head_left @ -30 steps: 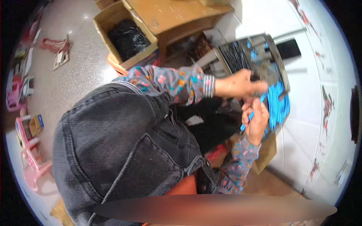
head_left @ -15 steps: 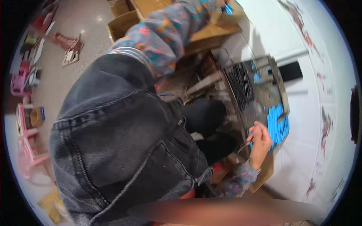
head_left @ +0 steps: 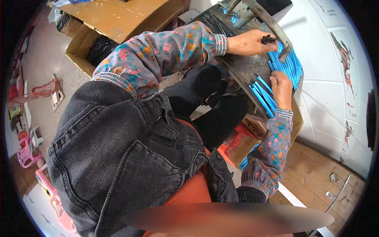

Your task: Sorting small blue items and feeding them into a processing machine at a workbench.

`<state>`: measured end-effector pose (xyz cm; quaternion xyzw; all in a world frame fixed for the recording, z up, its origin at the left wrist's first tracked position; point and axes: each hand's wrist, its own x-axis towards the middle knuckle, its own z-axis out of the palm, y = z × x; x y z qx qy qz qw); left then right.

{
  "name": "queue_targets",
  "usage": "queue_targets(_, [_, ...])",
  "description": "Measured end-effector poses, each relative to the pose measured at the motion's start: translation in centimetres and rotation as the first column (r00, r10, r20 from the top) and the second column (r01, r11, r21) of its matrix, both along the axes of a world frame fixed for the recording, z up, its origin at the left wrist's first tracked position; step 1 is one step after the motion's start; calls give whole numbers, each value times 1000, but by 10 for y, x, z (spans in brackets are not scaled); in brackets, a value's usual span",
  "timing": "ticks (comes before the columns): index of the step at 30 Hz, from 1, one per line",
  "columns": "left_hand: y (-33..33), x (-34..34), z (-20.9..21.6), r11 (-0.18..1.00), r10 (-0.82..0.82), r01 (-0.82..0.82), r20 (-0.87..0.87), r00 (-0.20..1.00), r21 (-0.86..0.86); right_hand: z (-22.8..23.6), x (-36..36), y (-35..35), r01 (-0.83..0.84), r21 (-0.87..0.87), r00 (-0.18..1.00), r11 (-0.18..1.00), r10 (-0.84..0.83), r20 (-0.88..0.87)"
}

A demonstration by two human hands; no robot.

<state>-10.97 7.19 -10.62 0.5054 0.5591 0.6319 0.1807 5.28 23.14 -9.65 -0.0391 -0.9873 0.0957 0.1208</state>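
My left hand (head_left: 248, 42) is closed around a bundle of thin black rods (head_left: 269, 40), whose ends stick out past the fingers. It hovers over the far part of a worn, dusty workbench (head_left: 246, 65). Beside it a pile of thin blue rods (head_left: 294, 65) lies along the bench's right side. My right hand (head_left: 282, 87) is curled at the near edge of that pile, thumb and fingers drawn together; what they hold, if anything, is hidden. Just left of it, several loose blue rods (head_left: 263, 96) lie side by side across the bench's front edge.
More black rods (head_left: 215, 23) lie at the bench's far left, beside a metal frame (head_left: 272, 25). Left of the bench are a large cardboard box (head_left: 130, 17) and an open carton (head_left: 75, 55) with black strands. A white wall (head_left: 323, 79) borders the right side.
My left hand has come from the cardboard box, where something blue showed, to the bench and now grips black rods. My right hand's loose fingers have curled by the blue pile. The view has shifted.
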Motion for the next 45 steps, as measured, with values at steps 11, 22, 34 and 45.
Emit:
queue_targets(11, [11, -8, 2, 984, -165, 178, 274, 947, -22, 7, -3, 12, -2, 27, 998, 1000, 0, 58])
queue_targets(22, [24, -11, -11, 984, -176, 150, 441, 880, 94, 16, -14, 2, 108, -396, 943, 912, -220, -249])
queue_targets(34, [28, -9, -9, 988, -153, 123, 435, 887, 96, 43, -34, -1, 36, -475, 979, 879, -127, -160])
queue_targets(45, [21, -12, -11, 994, -108, 114, 360, 926, 5, 6, -13, 20, -47, -98, 999, 994, 45, -20])
